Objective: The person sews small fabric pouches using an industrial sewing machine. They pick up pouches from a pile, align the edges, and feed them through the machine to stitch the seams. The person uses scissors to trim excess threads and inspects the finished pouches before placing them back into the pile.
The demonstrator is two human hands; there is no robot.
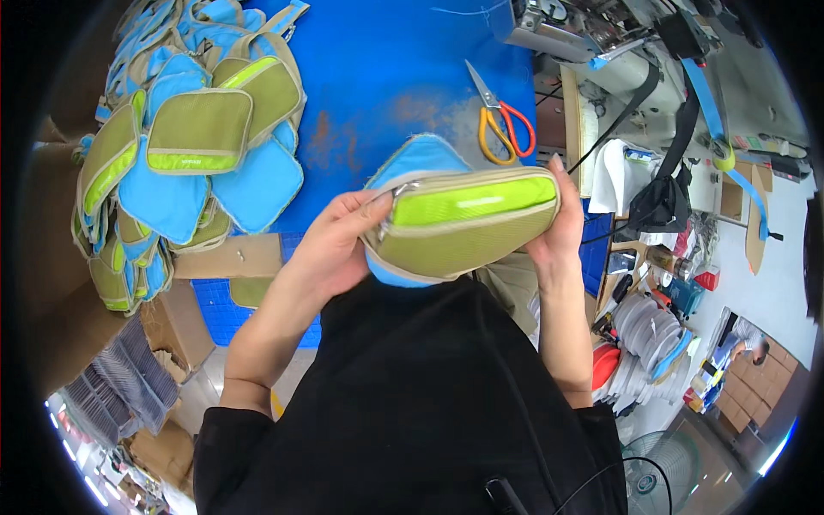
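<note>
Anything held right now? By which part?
Yes: an olive-green pouch, held in both hands, the left hand at its left end, the right hand at its right end.

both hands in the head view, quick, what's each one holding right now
Left hand: closed on the left end of the green pouch.
Right hand: holding the pouch's right end.

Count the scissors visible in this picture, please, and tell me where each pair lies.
1 pair: the scissors with red and orange handles lie on the blue tabletop, just beyond the right half of the held olive pouch. More may be hidden elsewhere.
</note>
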